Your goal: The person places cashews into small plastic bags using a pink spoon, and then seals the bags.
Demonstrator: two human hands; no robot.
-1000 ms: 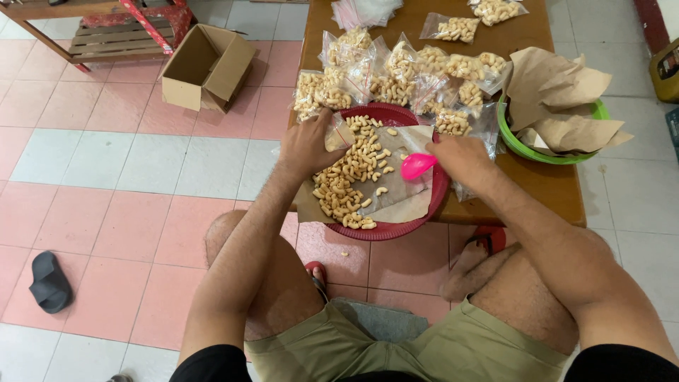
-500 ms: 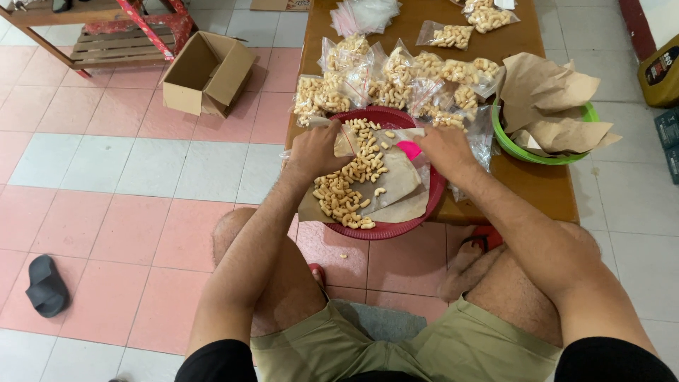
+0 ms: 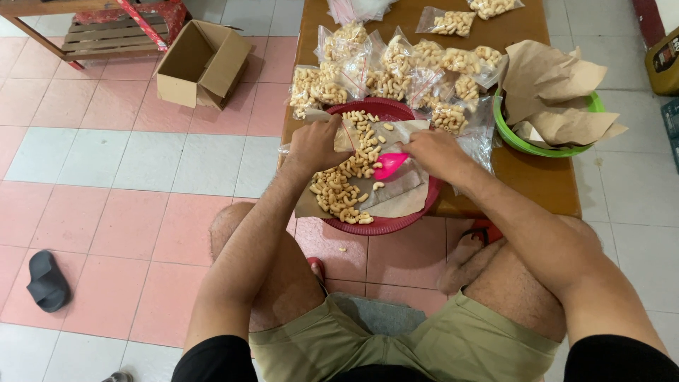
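Note:
A red round tray point(image 3: 396, 224) lined with brown paper holds a heap of pale curved snack pieces point(image 3: 344, 185) at the near end of a low wooden table point(image 3: 537, 180). My right hand point(image 3: 435, 150) grips a pink scoop point(image 3: 389, 165) over the tray. My left hand point(image 3: 315, 145) pinches the mouth of a clear plastic bag point(image 3: 346, 133) at the tray's left rim, fingers closed on it. Several filled clear bags point(image 3: 385, 71) of the same snack lie just beyond the tray.
A green bowl point(image 3: 544, 147) stuffed with crumpled brown paper stands right of the tray. An open cardboard box point(image 3: 201, 62) and a wooden pallet point(image 3: 113, 35) lie on the tiled floor at left. A dark slipper point(image 3: 47, 281) lies at lower left.
The pink scoop has come down from the tray's far rim to its middle. My left hand stays at the tray's left rim and has closed on the bag's mouth.

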